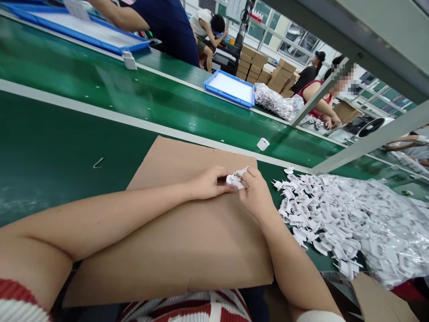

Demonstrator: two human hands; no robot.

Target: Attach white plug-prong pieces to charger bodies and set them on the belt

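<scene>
Over the cardboard sheet (201, 241), a small white plastic part (236, 180) is held between my two hands. My right hand (257, 193) is closed around its right side, with thumb and fingers pinching it. From the left, my left hand (212, 182) grips its near end between thumb and fingertips, which curve with a dark gap between them. Fingers cover some of the part, so its full shape is hidden. To the right of my right forearm lies a heap of similar white plastic parts (311, 210), several with thin prongs.
A clear plastic bag (395, 228) of white parts spreads at the right. Beyond the table edge runs a green conveyor belt (187, 120) carrying a white piece (263, 144). Blue trays (231, 88) stand across it. A slanted metal post (365, 138) rises at right. Other people work opposite.
</scene>
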